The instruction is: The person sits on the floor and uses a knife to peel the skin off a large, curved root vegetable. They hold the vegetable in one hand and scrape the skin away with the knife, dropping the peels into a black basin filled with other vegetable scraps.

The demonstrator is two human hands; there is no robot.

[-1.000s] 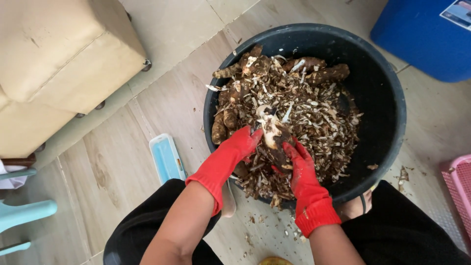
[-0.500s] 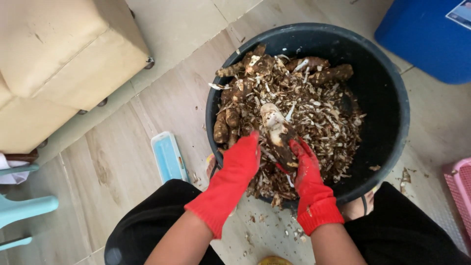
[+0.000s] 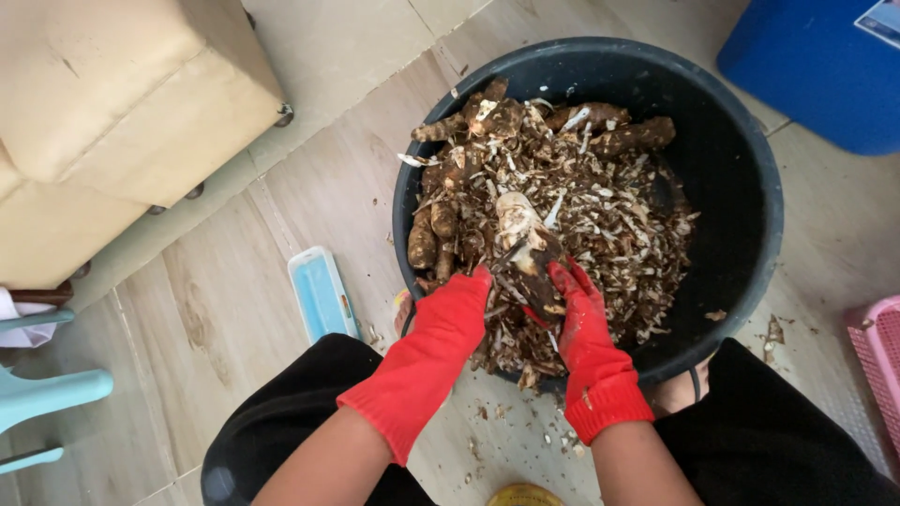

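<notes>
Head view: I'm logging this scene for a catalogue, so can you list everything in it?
Tub: one, black, round, on the floor, centre right.
Roots: many, brown, in the tub.
Peelings: a heap, tan, over the roots.
Half-peeled root: one, brown and white, above the heap.
Flat case: one, light blue, left of the tub.
Ottoman: one, beige, upper left.
Container: one, blue, upper right.
Basket: one, pink, right edge.
Left hand: red glove, by the root.
Right hand: red glove, holding the root.

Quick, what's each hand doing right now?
Left hand: red glove, closed against the partly peeled root; its grip is hidden.
Right hand: red glove, closed around the root's lower end.
</notes>
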